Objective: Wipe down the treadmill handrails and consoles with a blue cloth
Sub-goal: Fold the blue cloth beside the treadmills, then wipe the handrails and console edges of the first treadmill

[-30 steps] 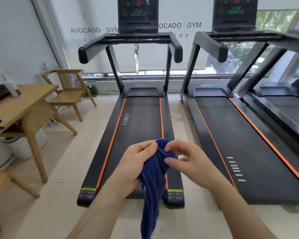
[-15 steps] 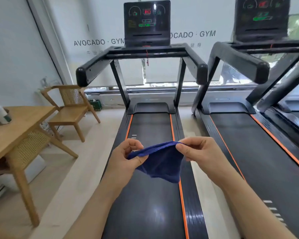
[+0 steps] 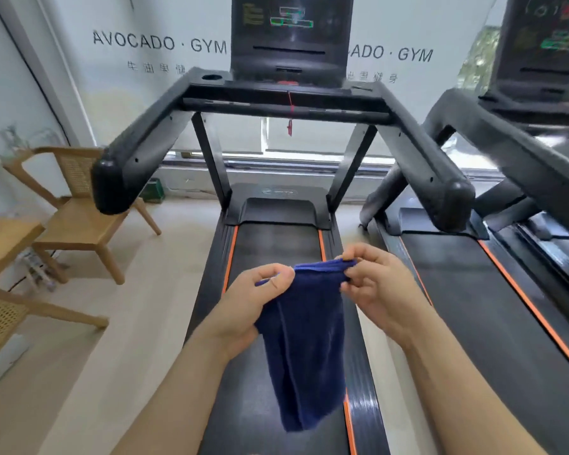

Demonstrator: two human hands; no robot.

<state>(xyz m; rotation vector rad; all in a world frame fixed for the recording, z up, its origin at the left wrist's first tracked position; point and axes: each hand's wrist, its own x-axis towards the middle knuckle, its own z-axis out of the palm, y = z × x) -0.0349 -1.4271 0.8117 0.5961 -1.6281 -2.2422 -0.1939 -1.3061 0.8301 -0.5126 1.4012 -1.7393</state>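
Note:
A dark blue cloth (image 3: 304,349) hangs folded over the treadmill belt (image 3: 276,244), held by its top edge. My left hand (image 3: 250,303) pinches the left corner and my right hand (image 3: 378,290) pinches the right corner. Ahead stands the black treadmill with its left handrail (image 3: 135,159), right handrail (image 3: 424,159) and lit console (image 3: 291,34). Both hands are well below and short of the handrails. A second treadmill's handrail (image 3: 513,159) and console (image 3: 549,41) are at the right.
A wooden chair (image 3: 76,211) stands left of the treadmill, with a wooden table (image 3: 0,244) and another chair (image 3: 4,316) nearer at the far left. A red safety cord (image 3: 289,116) dangles under the console. The window wall behind reads AVOCADO GYM.
I have moved forward, so the handrails and console are nearer and larger. The cloth, stretched short between my hands before, now hangs down long from its top edge.

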